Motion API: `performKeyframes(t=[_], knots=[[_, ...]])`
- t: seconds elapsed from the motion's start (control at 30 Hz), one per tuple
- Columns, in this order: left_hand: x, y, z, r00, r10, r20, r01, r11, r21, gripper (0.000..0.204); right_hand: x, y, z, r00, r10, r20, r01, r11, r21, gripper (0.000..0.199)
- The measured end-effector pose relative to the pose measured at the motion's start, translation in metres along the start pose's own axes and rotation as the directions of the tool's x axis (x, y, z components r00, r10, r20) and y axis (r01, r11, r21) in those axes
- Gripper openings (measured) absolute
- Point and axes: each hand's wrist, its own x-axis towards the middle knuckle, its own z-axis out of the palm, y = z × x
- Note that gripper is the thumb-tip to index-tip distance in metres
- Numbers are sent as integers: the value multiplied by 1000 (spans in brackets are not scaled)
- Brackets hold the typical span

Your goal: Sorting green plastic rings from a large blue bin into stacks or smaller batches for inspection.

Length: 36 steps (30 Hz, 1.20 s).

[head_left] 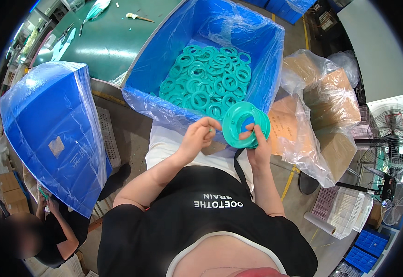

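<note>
One teal spool [246, 124] (ring-shaped) is gripped by right hand [257, 147]; left hand [197, 136] pinches beside it.

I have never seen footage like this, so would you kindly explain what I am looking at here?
This is one picture from a wide fisheye camera worn on a person's head, looking down at their own hands, so straight edges bend near the rim. There is no machine: the person works bare-handed. The right hand holds a teal plastic spool, with a finger through its centre hole. The left hand is raised beside the spool, fingertips pinched near its edge; whether it grips anything I cannot tell. In front stands a blue bin lined with clear plastic and filled with similar teal rings. Another blue bin stands at the left, bagged cardboard boxes at the right, and a second person works at lower left.
</note>
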Motion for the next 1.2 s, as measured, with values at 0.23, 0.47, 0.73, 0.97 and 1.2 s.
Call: performKeyframes(t=[0.23, 0.47, 0.73, 0.97, 1.2], knots=[[5, 2, -5, 967, -255, 29, 256, 962, -93, 20, 14, -24, -15, 985, -110, -134, 109, 994, -16, 23], [2, -2, 1, 962, -271, 35, 273, 960, -62, 19, 49, -95, -81, 917, -95, -388, 387, 446, 807, 28], [3, 7, 21, 970, -239, 47, 235, 969, 70, 20, 18, -40, -34, 955, -189, 229, 52, 866, 497, 45], [0, 4, 29, 985, -174, -3, 170, 954, 248, 22, 4, -11, 6, 959, -48, 280, 13, 992, 127, 48], [-1, 10, 11, 999, -40, 5, 34, 895, 444, 21, 7, -20, -8, 983, -43, 180, 65, 991, -121, 34]])
